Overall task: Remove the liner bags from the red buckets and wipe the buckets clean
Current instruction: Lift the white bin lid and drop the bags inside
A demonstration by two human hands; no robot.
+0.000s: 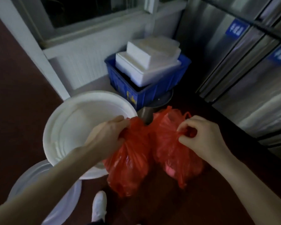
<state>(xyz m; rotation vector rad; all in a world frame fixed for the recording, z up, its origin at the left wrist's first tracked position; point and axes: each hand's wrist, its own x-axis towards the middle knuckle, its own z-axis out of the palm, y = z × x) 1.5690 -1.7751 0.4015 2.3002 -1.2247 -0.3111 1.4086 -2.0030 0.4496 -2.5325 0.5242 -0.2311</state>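
Two red plastic liner bags hang in front of me above the dark floor. My left hand (pixel 107 135) is closed on the gathered neck of the left red bag (pixel 128 166), which bulges with contents. My right hand (pixel 199 135) pinches the handle loops of the right red bag (pixel 173 153), also full. The two bags touch each other in the middle. No red bucket shows in this view.
A large white bucket (pixel 58 120) stands open at the left with its white lid (pixel 68 202) on the floor below. Behind is a blue crate (pixel 146 93) holding white foam boxes (pixel 146 62), set on a steel cylinder. Steel fridge doors (pixel 243 75) line the right. My white shoe (pixel 99 205) shows at the bottom.
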